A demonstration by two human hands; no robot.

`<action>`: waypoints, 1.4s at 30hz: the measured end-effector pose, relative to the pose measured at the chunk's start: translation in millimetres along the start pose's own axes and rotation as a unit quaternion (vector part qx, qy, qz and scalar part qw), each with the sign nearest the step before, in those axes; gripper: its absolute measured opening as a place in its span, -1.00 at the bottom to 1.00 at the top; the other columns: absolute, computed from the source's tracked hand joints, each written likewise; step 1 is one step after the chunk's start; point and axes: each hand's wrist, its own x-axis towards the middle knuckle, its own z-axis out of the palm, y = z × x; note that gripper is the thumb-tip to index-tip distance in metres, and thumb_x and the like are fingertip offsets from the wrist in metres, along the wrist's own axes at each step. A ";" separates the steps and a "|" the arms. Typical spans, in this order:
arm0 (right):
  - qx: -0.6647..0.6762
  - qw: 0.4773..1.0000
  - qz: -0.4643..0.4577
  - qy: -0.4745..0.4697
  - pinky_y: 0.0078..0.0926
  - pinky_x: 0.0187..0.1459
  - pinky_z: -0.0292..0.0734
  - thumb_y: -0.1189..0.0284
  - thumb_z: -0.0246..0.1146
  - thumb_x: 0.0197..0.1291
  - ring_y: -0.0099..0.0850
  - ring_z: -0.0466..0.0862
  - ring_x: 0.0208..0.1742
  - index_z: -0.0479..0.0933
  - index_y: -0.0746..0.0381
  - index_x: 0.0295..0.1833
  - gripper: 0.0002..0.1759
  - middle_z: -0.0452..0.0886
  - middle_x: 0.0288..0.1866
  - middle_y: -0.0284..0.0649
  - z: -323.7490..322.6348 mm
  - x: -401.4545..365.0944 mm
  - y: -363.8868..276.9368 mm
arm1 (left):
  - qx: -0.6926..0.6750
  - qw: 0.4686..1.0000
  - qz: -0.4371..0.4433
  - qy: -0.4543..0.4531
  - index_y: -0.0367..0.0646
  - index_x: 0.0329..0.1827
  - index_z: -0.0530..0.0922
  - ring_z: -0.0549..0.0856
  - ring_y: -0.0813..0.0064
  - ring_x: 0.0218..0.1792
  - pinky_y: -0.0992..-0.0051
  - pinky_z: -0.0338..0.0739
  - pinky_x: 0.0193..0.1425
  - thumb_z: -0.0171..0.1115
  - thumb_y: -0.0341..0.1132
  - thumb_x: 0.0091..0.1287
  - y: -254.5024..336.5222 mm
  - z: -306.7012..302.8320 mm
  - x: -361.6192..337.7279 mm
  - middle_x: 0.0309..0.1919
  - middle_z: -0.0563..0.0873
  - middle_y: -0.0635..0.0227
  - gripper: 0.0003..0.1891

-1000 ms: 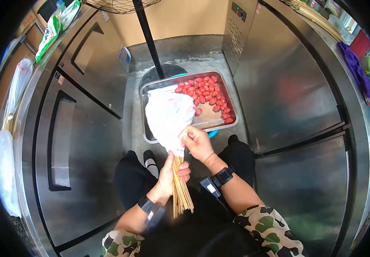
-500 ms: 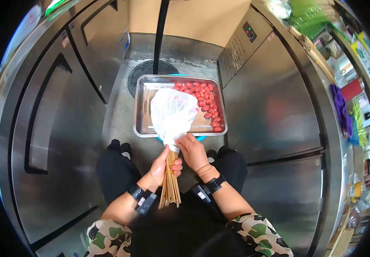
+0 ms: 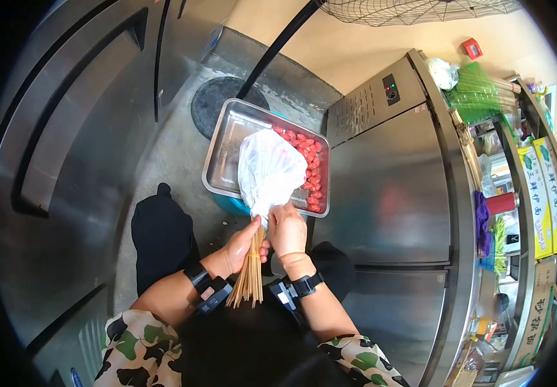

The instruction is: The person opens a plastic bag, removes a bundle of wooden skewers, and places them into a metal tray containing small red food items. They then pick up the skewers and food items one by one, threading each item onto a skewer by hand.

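Note:
My left hand (image 3: 238, 248) is wrapped round a bundle of wooden skewers (image 3: 248, 278), whose bare ends fan out toward me below a thin band. A white plastic bag (image 3: 269, 169) covers the far end of the bundle, with faint reddish patches showing through. At the gathered neck of the bag, my right hand (image 3: 288, 232) pinches the plastic, its fingertips partly hidden. Beneath the bag lies a rectangular metal tray (image 3: 219, 138), with glossy red pieces (image 3: 314, 166) along its far and right sides.
A blue-green container (image 3: 230, 203) shows under the tray. Steel cabinets (image 3: 388, 174) stand right and left (image 3: 98, 142). A black pole (image 3: 278, 51) rises behind the tray, near a dark round floor cover (image 3: 210, 106). Packets and green netting (image 3: 475, 93) crowd the right-hand shelf.
The camera view has turned, so more of the right shelf and a wire fan guard show. Both hands keep hold of the skewers and bag; the right hand's fingers have shifted at the neck.

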 end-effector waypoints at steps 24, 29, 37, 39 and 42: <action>0.310 0.931 0.152 -0.121 -0.51 -0.27 0.43 0.56 0.11 0.00 -0.37 0.56 -0.35 0.55 0.33 -0.39 -0.89 0.54 -0.41 -0.25 26.7 10.5 27.1 | 0.018 0.998 0.036 0.054 -0.01 -0.25 0.38 0.45 0.58 -0.58 0.51 0.45 -0.48 -0.04 0.22 0.29 7.5 6.9 -1.6 -0.57 0.43 0.47 -0.56; 0.541 0.734 0.347 -0.217 -0.61 -0.20 0.38 0.57 0.03 0.10 -0.53 0.48 -0.33 0.51 0.31 -0.24 -0.84 0.52 -0.36 -0.33 11.6 8.4 23.9 | -0.010 1.000 0.015 0.008 -0.07 -0.24 0.37 0.44 0.60 -0.62 0.53 0.45 -0.52 -0.02 0.23 0.27 5.6 -1.8 3.9 -0.59 0.43 0.47 -0.51; 0.319 0.941 0.111 0.018 -0.59 -0.40 0.47 0.52 0.15 0.13 -0.46 0.53 -0.42 0.49 0.25 -0.20 -0.88 0.53 -0.41 -0.26 24.6 -11.1 24.9 | -0.042 0.999 0.015 0.008 -0.06 -0.23 0.39 0.45 0.60 -0.64 0.53 0.47 -0.54 0.01 0.23 0.26 6.2 -3.0 6.2 -0.60 0.45 0.46 -0.52; 0.148 0.985 0.030 0.084 -0.59 -0.35 0.51 0.48 0.26 0.06 -0.45 0.54 -0.52 0.52 0.27 -0.23 -0.85 0.54 -0.45 -0.24 9.1 -4.6 12.3 | -0.049 0.999 0.012 0.000 -0.04 -0.20 0.38 0.47 0.59 -0.64 0.52 0.48 -0.53 0.03 0.23 0.25 6.8 -3.6 6.1 -0.59 0.46 0.45 -0.52; 0.207 0.967 0.146 -0.030 -0.57 -0.35 0.51 0.51 0.27 0.03 -0.45 0.58 -0.50 0.55 0.30 -0.27 -0.87 0.57 -0.43 -0.22 0.1 -6.3 3.4 | -0.054 0.998 0.017 0.006 -0.04 -0.20 0.39 0.47 0.56 -0.64 0.51 0.50 -0.53 0.04 0.24 0.23 6.3 -4.6 8.3 -0.59 0.47 0.44 -0.51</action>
